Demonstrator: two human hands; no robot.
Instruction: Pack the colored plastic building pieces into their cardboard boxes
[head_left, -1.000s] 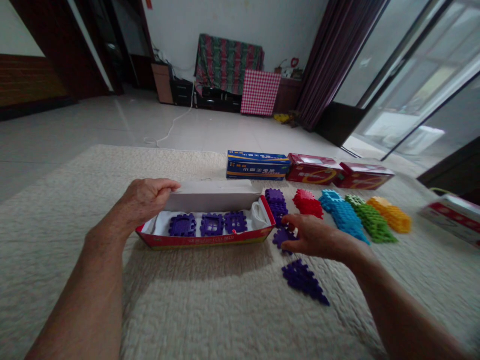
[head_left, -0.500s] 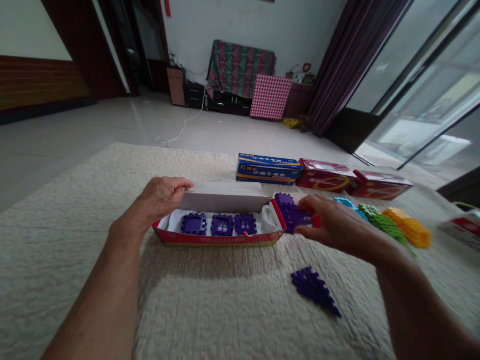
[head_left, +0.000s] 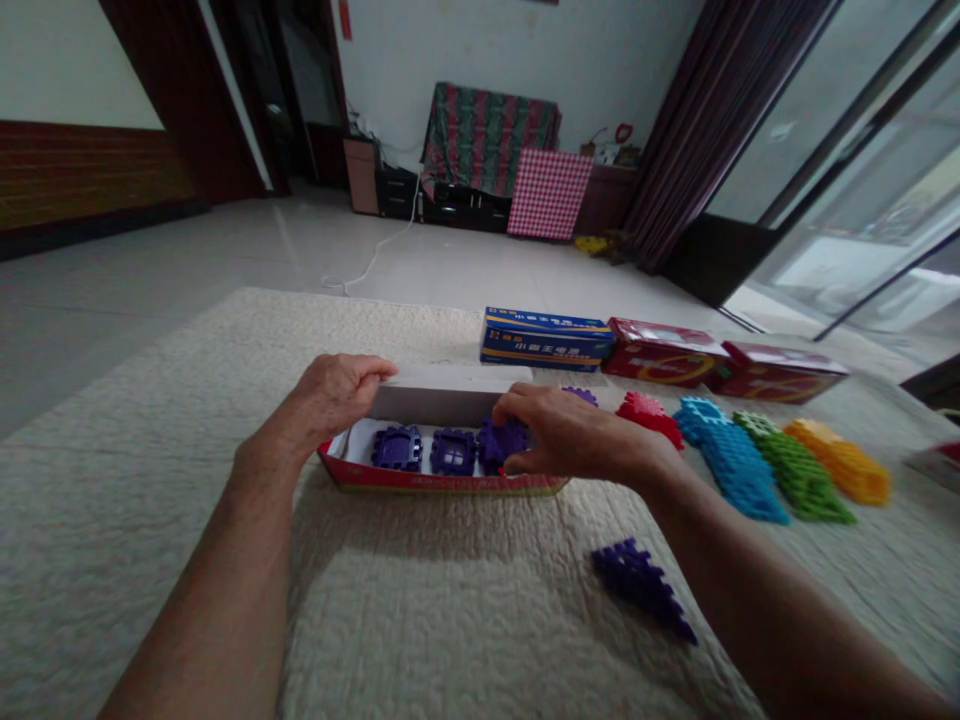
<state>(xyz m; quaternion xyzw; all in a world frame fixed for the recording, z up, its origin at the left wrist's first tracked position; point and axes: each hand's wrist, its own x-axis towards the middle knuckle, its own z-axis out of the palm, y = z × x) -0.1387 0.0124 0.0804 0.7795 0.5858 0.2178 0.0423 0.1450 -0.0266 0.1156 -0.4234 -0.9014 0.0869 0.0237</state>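
Head view shows your left hand (head_left: 334, 395) curled over the white lid (head_left: 442, 402) of the red box (head_left: 420, 484), bracing it open, while your right hand (head_left: 577, 440) pinches a purple block (head_left: 501, 441) inside, with two more blocks (head_left: 397, 447) lying between your hands.

The long red box (head_left: 420, 481) lay open crosswise before me, its white flap (head_left: 442, 402) held up at the back by my left hand (head_left: 330, 395). Three purple tiles (head_left: 453, 452) sat flat in a row inside, the rightmost tile (head_left: 499, 442) pinched in my right hand (head_left: 574, 440).

R hand (head_left: 577, 440) hides right end of red box (head_left: 390, 481) & part of purple tile (head_left: 499, 440); far-right box (head_left: 939, 464) cut by edge.
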